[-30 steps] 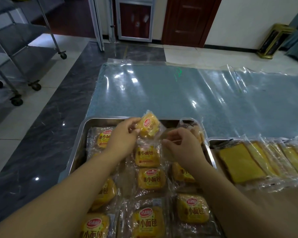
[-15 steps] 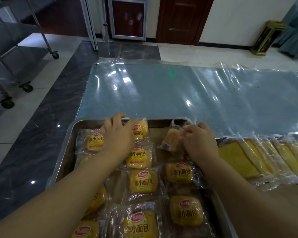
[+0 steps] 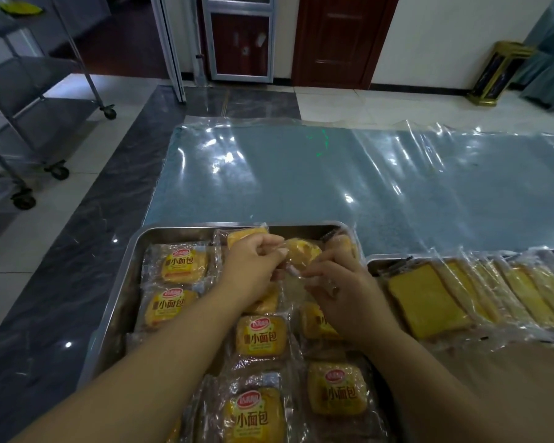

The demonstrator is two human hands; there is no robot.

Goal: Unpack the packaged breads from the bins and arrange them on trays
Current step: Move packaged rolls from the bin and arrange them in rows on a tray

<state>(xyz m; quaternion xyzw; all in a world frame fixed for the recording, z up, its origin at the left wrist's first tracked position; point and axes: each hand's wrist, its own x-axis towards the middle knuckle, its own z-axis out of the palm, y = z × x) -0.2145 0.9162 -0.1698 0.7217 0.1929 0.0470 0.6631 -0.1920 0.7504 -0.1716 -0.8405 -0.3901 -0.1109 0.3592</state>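
Room: tiled floor with a dark polished strip, a brown door [image 3: 336, 36] at the back and a wheeled metal rack [image 3: 29, 91] off to the left.
Surface: a blue-grey mat under a crinkled clear plastic sheet [image 3: 301, 174]; the trays sit at its near edge.
Tray [image 3: 179, 230]: steel, nearly filled with rows of wrapped small breads [image 3: 259, 338], labels up.
Second tray [image 3: 376, 262]: just beside it on the right, lined with overlapping wrapped cake slices [image 3: 426, 302].
Bread packet [image 3: 303, 252]: held up over the far row of the tray, between both hands.
Left hand [image 3: 253, 266]: fingers curled, pinching the packet's left edge.
Right hand [image 3: 343, 289]: pinching the clear wrapper from the right and below.
Lie of the packet: bun end points away from the person and the loose wrapper tail trails back towards the wrists, as far as I can tell.
Key relation: the open spot in the far row looks to be straight below and just beyond the packet, between the two far packets, and both hands are equally close to it.
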